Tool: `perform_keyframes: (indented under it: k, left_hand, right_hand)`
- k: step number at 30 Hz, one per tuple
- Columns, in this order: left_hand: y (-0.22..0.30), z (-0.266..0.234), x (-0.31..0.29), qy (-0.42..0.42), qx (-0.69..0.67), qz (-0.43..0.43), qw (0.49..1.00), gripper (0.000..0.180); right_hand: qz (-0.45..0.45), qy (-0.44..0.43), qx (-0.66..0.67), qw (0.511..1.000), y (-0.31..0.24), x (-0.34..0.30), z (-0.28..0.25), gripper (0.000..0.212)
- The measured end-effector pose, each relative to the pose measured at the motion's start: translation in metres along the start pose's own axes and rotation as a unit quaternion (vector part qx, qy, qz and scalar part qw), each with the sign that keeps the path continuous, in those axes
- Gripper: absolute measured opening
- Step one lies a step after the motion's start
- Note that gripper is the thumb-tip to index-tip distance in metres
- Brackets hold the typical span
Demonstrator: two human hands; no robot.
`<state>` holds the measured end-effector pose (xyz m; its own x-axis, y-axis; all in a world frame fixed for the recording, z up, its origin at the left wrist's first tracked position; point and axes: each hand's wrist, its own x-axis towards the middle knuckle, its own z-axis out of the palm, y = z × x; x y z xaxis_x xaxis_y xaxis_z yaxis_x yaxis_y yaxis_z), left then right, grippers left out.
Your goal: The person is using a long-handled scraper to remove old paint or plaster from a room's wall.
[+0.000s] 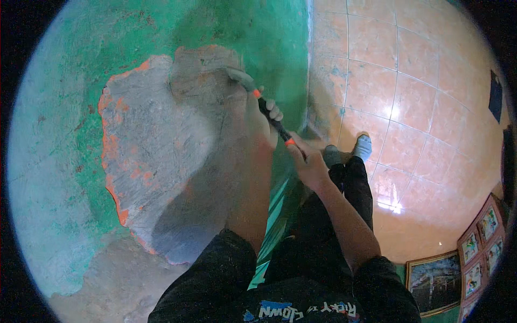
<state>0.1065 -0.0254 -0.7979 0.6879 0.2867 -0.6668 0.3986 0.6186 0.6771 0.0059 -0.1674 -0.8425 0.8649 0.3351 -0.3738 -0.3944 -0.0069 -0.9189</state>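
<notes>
Both my hands grip a black-handled hand tool with a curved metal head (pixel 278 127), which has orange bands on its handle. My left hand (pixel 272 110) wraps the handle nearer the head. Lower down, my right hand (pixel 311 166) closes round the handle's end. The grey curved head lies at or against the upper right of a bare grey patch (pixel 156 129) on the green wall (pixel 64 134). Orange paint edges the patch. Blur at the head hides its exact shape and whether it touches the wall.
Shiny orange-pink floor tiles (pixel 371 81) with scattered debris extend on the right. My feet in grey socks (pixel 364 146) stand close to the wall. A gold-framed picture (pixel 435 282) and a frame of several photos (pixel 489 223) are at lower right. A dark cloth-like thing (pixel 495 97) is at far right.
</notes>
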Motion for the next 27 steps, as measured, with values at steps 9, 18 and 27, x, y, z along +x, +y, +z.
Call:
perform_keyframes:
  k: [9,18,27]
  left_hand:
    - [0.014,0.026,0.006,0.040,0.032,0.040,0.998,0.024]
    - [0.008,0.029,0.010,0.039,0.075,0.045,0.995,0.026]
    - [-0.002,0.019,0.004,0.064,0.033,0.033,0.997,0.030]
  right_hand:
    - [0.042,0.017,0.006,0.999,-0.024,0.036,-0.008,0.045]
    - [-0.019,0.027,0.064,0.997,-0.003,0.019,0.004,0.046]
    - [-0.051,0.021,0.035,0.998,0.000,0.015,-0.003,0.047]
